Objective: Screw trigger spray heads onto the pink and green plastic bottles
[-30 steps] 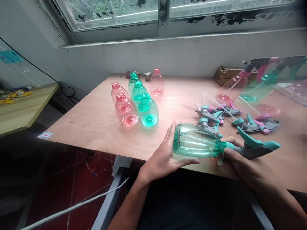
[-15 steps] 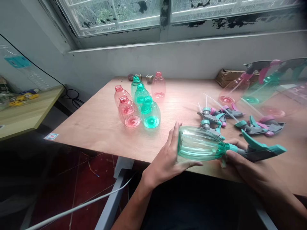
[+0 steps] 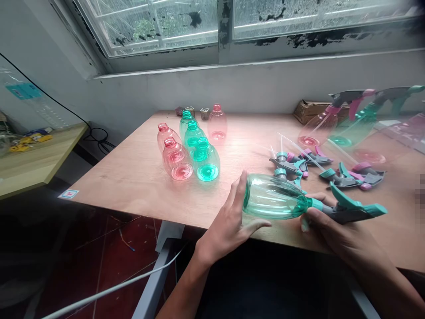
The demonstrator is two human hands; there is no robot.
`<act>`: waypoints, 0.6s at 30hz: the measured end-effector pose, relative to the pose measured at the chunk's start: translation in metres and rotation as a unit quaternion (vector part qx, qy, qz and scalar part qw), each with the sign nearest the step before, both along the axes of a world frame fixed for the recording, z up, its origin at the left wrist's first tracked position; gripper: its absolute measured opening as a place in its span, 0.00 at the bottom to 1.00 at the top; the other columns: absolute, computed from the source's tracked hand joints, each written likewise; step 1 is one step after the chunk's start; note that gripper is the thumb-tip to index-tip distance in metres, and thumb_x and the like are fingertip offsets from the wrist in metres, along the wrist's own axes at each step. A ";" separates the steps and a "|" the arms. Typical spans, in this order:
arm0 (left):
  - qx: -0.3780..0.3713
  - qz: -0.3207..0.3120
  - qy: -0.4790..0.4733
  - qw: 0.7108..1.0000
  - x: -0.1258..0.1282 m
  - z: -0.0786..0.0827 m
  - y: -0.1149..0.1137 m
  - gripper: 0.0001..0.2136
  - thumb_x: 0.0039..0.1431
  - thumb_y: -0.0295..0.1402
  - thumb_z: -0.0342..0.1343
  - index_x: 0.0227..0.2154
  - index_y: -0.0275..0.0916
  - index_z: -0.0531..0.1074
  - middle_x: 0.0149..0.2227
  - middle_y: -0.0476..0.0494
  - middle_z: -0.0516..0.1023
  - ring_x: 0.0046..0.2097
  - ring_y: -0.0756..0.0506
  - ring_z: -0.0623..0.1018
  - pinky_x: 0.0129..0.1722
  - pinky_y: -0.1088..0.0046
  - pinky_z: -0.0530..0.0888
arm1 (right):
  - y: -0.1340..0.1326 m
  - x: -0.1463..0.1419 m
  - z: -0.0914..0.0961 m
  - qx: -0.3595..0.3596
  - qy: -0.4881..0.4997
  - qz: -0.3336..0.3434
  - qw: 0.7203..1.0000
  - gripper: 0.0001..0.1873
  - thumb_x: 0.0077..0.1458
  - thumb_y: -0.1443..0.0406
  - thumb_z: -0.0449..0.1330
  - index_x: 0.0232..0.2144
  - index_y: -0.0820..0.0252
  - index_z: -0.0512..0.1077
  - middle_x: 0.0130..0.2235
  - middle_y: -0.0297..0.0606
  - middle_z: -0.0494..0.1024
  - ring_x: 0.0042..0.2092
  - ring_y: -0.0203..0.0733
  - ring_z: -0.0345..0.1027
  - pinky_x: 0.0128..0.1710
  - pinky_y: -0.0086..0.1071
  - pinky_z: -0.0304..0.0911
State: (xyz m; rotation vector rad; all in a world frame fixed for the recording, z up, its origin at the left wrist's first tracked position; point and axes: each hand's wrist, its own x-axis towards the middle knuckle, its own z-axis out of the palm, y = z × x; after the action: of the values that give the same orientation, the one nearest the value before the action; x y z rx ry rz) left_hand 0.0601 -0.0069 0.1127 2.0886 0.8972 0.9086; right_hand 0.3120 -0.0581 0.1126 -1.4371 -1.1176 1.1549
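Note:
A clear green spray bottle (image 3: 274, 199) lies sideways in the air over the table's front edge. Its base rests against the palm and fingers of my left hand (image 3: 232, 212), whose thumb sticks out below the bottle. At the other end my right hand (image 3: 335, 232) grips the teal collar between thumb and fingers. The grey and teal trigger head (image 3: 355, 210) sits on the bottle's neck and points right. Just beyond the bottle lie several loose trigger heads (image 3: 345, 179) with thin dip tubes, in grey with teal or pink parts.
Open green bottles (image 3: 206, 161) and pink bottles (image 3: 177, 161) stand grouped left of centre, with another pink bottle (image 3: 217, 122) behind. Pink and green spray bottles with heads (image 3: 318, 126) stand at the back right, beside a brown box (image 3: 303, 110). A white cable (image 3: 113, 288) runs below the table.
The camera view has shifted slightly, so the scene sits a little lower and farther left. Both hands keep the spray bottle in nearly the same pose.

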 end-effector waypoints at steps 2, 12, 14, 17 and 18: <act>-0.011 0.008 0.003 1.000 0.000 0.000 0.000 0.59 0.56 0.44 0.70 0.73 0.55 0.25 0.77 0.35 0.42 0.75 0.30 0.48 0.72 0.45 0.55 | 0.001 0.001 -0.001 0.024 -0.021 0.008 0.999 0.19 0.59 0.48 0.66 0.31 0.56 0.73 0.24 0.34 0.74 0.26 0.39 0.62 0.22 0.29 0.52; 0.005 0.006 0.011 1.000 0.001 0.004 0.000 0.42 0.70 0.32 0.56 0.74 0.55 0.31 0.74 0.38 0.48 0.74 0.35 0.54 0.72 0.50 0.58 | 0.005 0.010 -0.013 0.048 0.003 0.015 0.999 0.15 0.64 0.50 0.63 0.36 0.54 0.74 0.27 0.33 0.76 0.29 0.42 0.68 0.30 0.32 0.62; 0.007 0.013 0.014 1.000 0.001 0.003 0.000 0.46 0.67 0.35 0.60 0.74 0.55 0.31 0.75 0.39 0.47 0.75 0.34 0.52 0.72 0.50 0.57 | 0.005 0.008 -0.011 0.048 0.009 0.020 0.999 0.14 0.64 0.51 0.63 0.39 0.53 0.73 0.27 0.32 0.77 0.29 0.41 0.69 0.32 0.32 0.62; 0.005 0.024 0.026 0.999 0.001 0.001 0.000 0.53 0.61 0.42 0.66 0.74 0.53 0.29 0.77 0.37 0.43 0.76 0.33 0.48 0.73 0.49 0.54 | 0.004 0.006 -0.007 0.054 0.006 0.029 0.998 0.15 0.63 0.50 0.64 0.41 0.52 0.72 0.26 0.31 0.77 0.30 0.42 0.70 0.35 0.33 0.63; -0.001 0.026 0.026 0.999 0.001 0.001 0.000 0.54 0.60 0.44 0.67 0.74 0.52 0.28 0.77 0.36 0.42 0.76 0.33 0.48 0.73 0.49 0.54 | 0.004 0.006 -0.006 0.055 0.004 0.030 0.998 0.15 0.62 0.50 0.65 0.41 0.52 0.71 0.26 0.31 0.77 0.30 0.42 0.70 0.35 0.33 0.63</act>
State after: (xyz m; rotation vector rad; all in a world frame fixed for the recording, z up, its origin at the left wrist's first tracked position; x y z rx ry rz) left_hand 0.0614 -0.0069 0.1138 2.1050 0.9845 0.8830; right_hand 0.3177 -0.0538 0.1064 -1.3209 -1.2090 1.1216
